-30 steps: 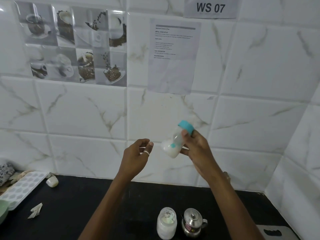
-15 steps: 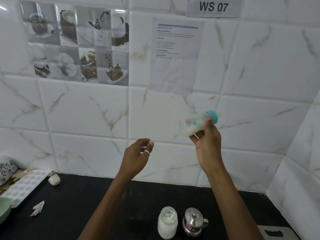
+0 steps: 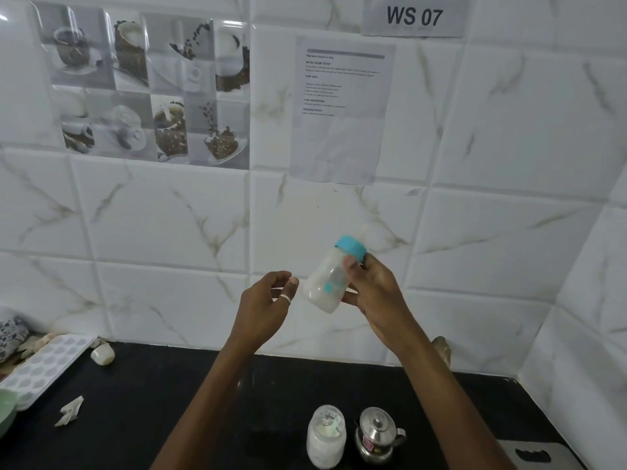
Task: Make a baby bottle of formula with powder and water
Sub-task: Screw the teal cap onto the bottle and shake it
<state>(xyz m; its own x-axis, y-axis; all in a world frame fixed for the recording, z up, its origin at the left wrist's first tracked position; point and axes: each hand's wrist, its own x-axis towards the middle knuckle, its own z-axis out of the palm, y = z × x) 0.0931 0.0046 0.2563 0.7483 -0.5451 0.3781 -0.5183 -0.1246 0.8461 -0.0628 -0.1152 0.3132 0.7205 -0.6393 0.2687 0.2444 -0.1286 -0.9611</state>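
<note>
Since half a second ago the baby bottle has swung back down from a near-level, blurred pose high by the wall to a steeper tilt in front of the tiles, and the right hand has dropped with it; the left hand has barely shifted.

At far left lie one white tray of round moulded hollows, one small pale lump and one crumpled paper scrap, all on the black counter. One left hand hovers in mid-air with its fingers loosely curled and narrow, holding nothing, a pale ring on one finger. Just to its right is the one bottle, clear plastic, cylindrical, milky white inside, with a teal screw collar. Its long axis leans, collar and teat up and to the right, base down and to the left. The right hand grips it, thumb across the front and fingers behind. Below stand one translucent jar of white powder and, just beside it, one small shiny steel kettle with a knobbed lid.
</note>
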